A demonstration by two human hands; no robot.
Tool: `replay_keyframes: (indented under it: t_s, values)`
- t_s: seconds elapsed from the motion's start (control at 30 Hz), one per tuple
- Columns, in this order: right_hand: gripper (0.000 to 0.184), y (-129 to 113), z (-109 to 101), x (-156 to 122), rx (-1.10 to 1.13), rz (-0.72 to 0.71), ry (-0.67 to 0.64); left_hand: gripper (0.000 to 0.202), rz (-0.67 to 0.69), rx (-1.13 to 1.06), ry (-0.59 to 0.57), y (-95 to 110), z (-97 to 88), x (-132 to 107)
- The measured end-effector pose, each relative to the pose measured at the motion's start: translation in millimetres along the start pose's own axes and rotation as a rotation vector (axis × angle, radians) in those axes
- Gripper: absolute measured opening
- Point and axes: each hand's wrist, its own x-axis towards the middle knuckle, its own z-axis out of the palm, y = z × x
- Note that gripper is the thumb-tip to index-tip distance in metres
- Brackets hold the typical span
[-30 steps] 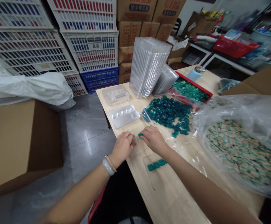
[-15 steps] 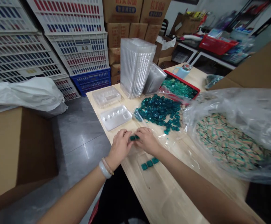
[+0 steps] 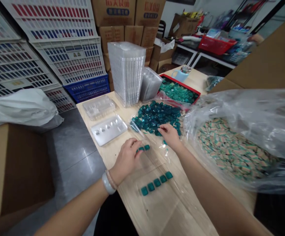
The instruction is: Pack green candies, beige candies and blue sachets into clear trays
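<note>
My left hand (image 3: 129, 155) rests low over the table, thumb and forefinger apart on either side of a short row of teal gem-like pieces (image 3: 146, 147). Part of that row is hidden by the fingers. At the near edge of a loose heap of the same teal pieces (image 3: 154, 114), my right hand (image 3: 170, 133) has its fingertips pinched together; what lies between them is hidden. Closer to me, several teal square pieces (image 3: 157, 182) form a slanted row on what looks like a clear sheet.
White moulded tray (image 3: 109, 129) and clear tray (image 3: 98, 107) sit at the left edge. Behind them rises a tall stack of clear trays (image 3: 126, 73). A red tray (image 3: 196, 98) of green pieces, a blue mug (image 3: 181, 74) and a plastic bag (image 3: 230, 105) of striped pieces are beyond.
My right hand has left the short row and moved right and forward to the heap. My left hand stays by the row, its fingers looser. More of the near row shows.
</note>
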Motion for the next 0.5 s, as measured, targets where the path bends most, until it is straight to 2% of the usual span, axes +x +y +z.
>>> replay_keyframes:
  t_s: [0.13,0.23,0.37,0.5]
  values:
    - [0.026,-14,-15,-18,0.521,0.284,-0.109,0.021,0.005,-0.269,0.041,16,5.6,43]
    - [0.030,-31,-21,-30,0.710,0.385,-0.180,0.018,0.018,-0.340,0.055,22,18.9,60]
    - [0.029,-46,-20,-43,0.740,0.366,-0.166,0.014,-0.106,-0.492,0.044,22,29.1,55]
    - [0.029,-55,-13,-56,0.809,0.327,-0.175,0.021,-0.239,-0.754,-0.045,19,24.6,44]
